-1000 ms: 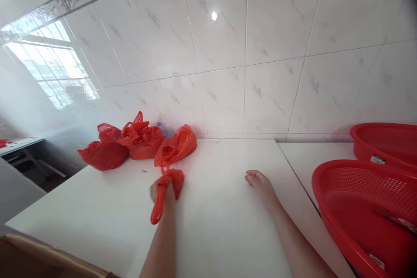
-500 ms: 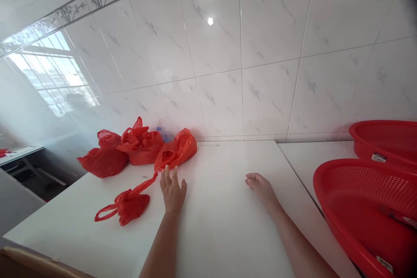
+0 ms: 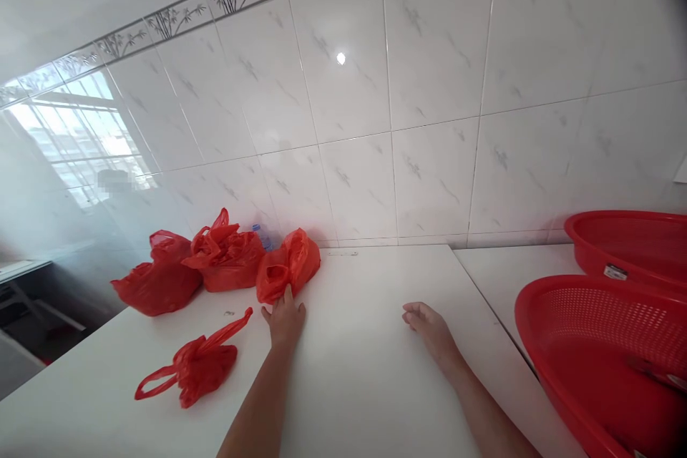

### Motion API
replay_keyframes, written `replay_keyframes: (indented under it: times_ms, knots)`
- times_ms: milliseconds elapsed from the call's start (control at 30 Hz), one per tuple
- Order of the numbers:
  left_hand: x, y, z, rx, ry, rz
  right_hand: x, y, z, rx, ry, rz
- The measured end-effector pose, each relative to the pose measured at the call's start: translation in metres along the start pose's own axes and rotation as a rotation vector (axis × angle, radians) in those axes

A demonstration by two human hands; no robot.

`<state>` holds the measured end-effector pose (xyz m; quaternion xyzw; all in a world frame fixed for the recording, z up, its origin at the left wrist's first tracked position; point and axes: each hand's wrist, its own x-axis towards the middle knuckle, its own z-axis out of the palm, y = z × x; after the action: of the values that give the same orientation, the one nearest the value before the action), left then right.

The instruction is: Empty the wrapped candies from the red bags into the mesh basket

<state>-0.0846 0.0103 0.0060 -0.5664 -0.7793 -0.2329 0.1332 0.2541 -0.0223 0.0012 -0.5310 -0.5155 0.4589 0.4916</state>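
Covering the upper view, a pale marbled tile wall (image 3: pixel 440 36) stands behind a white table (image 3: pixel 354 372). Two red plastic baskets sit at the right, the perforated front basket (image 3: pixel 542 333) and the rear basket (image 3: pixel 585 250), probably set aside to leave working room. Along the wall, three bulky red bags, the left bag (image 3: pixel 161 286), middle bag (image 3: pixel 233 265) and right bag (image 3: pixel 303 261), sit close together, likely pushed back for the same reason. A smaller knotted bag (image 3: pixel 207 372) lies nearer, its loop handle flopped leftward. The left hand (image 3: pixel 285 322), fingers spread open, reaches up to the right bag's near edge, seemingly to steady or draw it; contact is hard to judge. The right hand (image 3: pixel 432 329) is loosely curled, with nothing visible in it; I cannot tell whether its fingertips meet. A clear bluish bottle (image 3: pixel 261 235) shows only its top behind the bags. Bag contents are hidden, the baskets are cut off, and a dark item (image 3: pixel 652 370) inside the front one is unclear.
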Motion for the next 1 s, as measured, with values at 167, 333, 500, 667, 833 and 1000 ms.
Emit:
replay_keyframes:
  times_ms: [167, 333, 500, 667, 833, 1000]
  knots:
    - [-0.007, 0.01, -0.007, -0.064, -0.064, 0.238, -0.005, -0.009, -0.002, 0.005, -0.016, -0.017]
    - [-0.031, 0.034, -0.01, -0.164, -0.103, 0.432, -0.009, -0.013, -0.003, -0.016, -0.016, -0.014]
    - [-0.071, 0.069, -0.017, -0.272, -0.153, 0.578, -0.014, -0.01, 0.013, -0.228, 0.015, -0.132]
    - [-0.105, 0.092, -0.031, -0.439, 0.061, 0.654, -0.033, -0.015, 0.038, -0.389, 0.045, -0.39]
    - [-0.107, 0.087, -0.043, -0.468, 0.477, 0.253, -0.055, -0.026, 0.058, -0.489, 0.063, -0.652]
    - [-0.091, 0.072, -0.044, -0.505, 0.418, -0.01, -0.073, -0.036, 0.077, -0.49, 0.03, -0.853]
